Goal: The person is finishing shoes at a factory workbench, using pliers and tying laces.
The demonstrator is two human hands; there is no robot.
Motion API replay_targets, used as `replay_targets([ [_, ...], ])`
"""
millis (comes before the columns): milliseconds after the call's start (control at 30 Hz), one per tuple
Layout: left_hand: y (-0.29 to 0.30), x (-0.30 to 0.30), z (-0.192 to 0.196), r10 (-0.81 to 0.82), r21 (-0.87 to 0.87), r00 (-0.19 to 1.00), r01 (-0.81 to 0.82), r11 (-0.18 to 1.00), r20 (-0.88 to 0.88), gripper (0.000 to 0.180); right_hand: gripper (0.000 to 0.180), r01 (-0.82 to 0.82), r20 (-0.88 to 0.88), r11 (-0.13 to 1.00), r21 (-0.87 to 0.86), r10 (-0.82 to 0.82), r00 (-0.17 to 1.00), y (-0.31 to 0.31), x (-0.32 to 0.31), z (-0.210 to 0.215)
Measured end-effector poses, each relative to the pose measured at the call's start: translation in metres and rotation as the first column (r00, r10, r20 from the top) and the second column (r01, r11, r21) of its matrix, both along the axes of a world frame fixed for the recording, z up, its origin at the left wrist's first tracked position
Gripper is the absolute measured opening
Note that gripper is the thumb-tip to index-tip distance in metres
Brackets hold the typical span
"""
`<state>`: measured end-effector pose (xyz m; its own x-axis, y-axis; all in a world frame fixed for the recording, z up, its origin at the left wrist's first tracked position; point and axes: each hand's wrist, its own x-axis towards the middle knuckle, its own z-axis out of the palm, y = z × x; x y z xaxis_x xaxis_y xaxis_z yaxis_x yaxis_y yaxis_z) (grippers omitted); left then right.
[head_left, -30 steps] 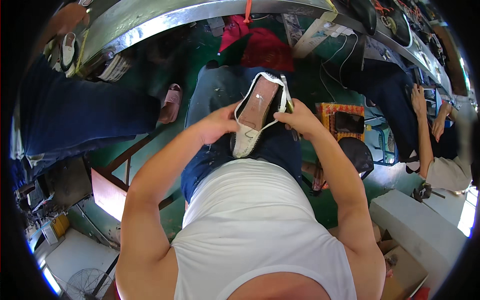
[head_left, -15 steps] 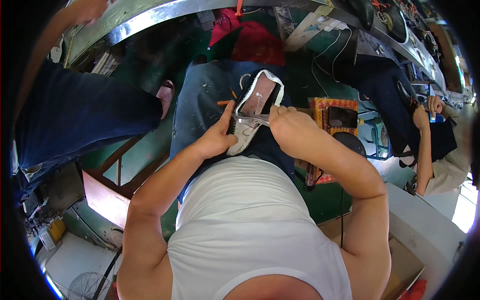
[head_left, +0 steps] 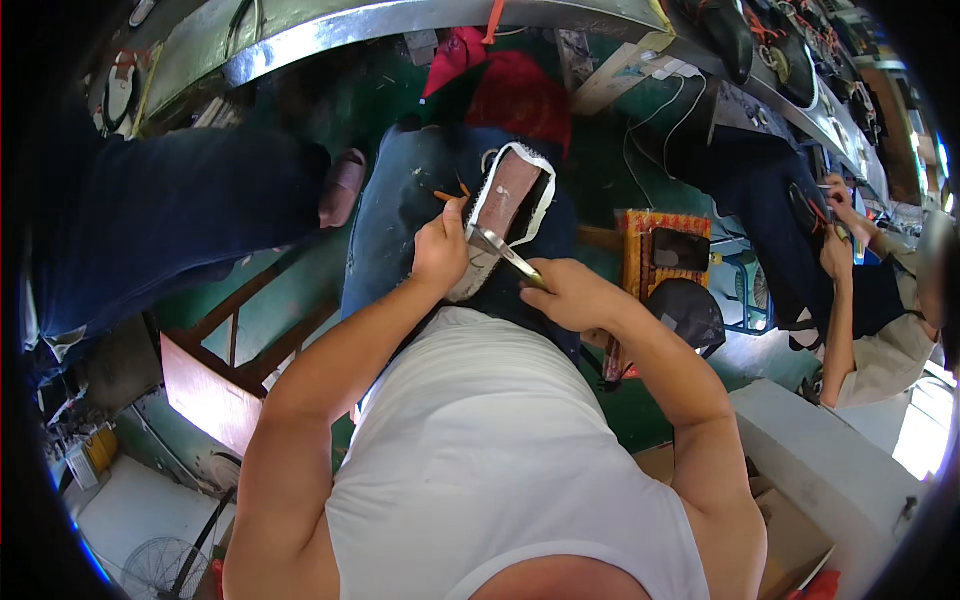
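Observation:
A shoe under making [head_left: 508,192] lies sole up across my lap, with a brown insole board and white edging round its rim. My left hand [head_left: 441,246] is closed on the shoe's left side near its middle, the thumb side up by the rim. In my right hand [head_left: 572,293] are metal pincers [head_left: 508,256], gripped by the handles and slanting up-left. Their head rests at the shoe's left rim, close to my left fingers; whether the jaws bite the upper I cannot make out. Orange laces [head_left: 452,195] stick out left of the shoe.
Right of my legs a dark phone [head_left: 681,248] lies on an orange patterned packet, with a black cap [head_left: 686,312] below. A metal-edged bench [head_left: 330,45] runs ahead, bearing shoes at right. One person's legs [head_left: 180,220] are at left; another person [head_left: 840,250] works on a shoe at right.
My right hand and the pincers have swung down toward me, so the tool now slants instead of lying level. My left fingers, stretched before, have curled in round the shoe.

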<state>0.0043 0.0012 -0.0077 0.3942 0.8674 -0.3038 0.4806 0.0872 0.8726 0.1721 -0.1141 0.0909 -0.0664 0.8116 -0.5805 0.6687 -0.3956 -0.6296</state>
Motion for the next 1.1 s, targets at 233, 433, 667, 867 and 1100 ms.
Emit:
replay_targets([
  [233, -0.002, -0.006, 0.005, -0.229, 0.308, 0.972, 0.234, 0.922, -0.055, 0.043, 0.023, -0.039, 0.388, 0.953, 0.3, -0.085, 0.918, 0.006, 0.014, -0.005],
  [433, 0.008, -0.004, 0.019, -0.481, 0.44, 0.809, 0.587, 0.68, -0.337, 0.051, 0.021, 0.059, 0.287, 0.97, 0.236, -0.127, 0.949, -0.008, 0.033, -0.034],
  [667, 0.015, 0.003, 0.041, -0.584, 0.213, 0.596, 0.777, 0.592, -0.551, 0.065, 0.033, 0.306, 0.002, 0.875, 0.376, -0.33, 0.944, 0.02, 0.046, -0.013],
  [867, 0.011, -0.01, 0.047, -0.634, 0.199, 0.603, 0.781, 0.592, -0.483, 0.078, 0.039, 0.084, 0.199, 0.945, 0.316, -0.152, 0.968, 0.023, 0.041, -0.03],
  [1100, -0.022, -0.023, 0.022, -0.216, -0.04, 0.976, 0.215, 0.976, -0.015, 0.054, 0.039, 0.092, 0.149, 0.921, 0.378, -0.158, 0.976, 0.013, 0.035, -0.016],
])
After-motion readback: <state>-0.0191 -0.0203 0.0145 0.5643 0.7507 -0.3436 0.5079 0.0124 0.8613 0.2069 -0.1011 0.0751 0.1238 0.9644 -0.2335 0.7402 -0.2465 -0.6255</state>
